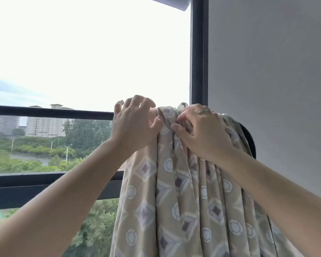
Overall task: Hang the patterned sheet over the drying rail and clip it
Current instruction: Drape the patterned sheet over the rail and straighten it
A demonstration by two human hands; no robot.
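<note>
Left of my left hand (135,125), a big window (82,52) lets in flat white daylight from an overcast sky. Through it, level with that hand and lower, I see pale tower blocks (41,125), green trees (93,130) and street lamps (67,151). Above my right hand (202,132) rises the dark window frame (196,52), with a plain grey wall (267,62) to its right.

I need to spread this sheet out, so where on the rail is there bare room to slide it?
The rail is bare from the left hand leftward to the picture's edge. Crowded: the patterned sheet bunches between that hand and the wall, gripped by the right hand.
</note>
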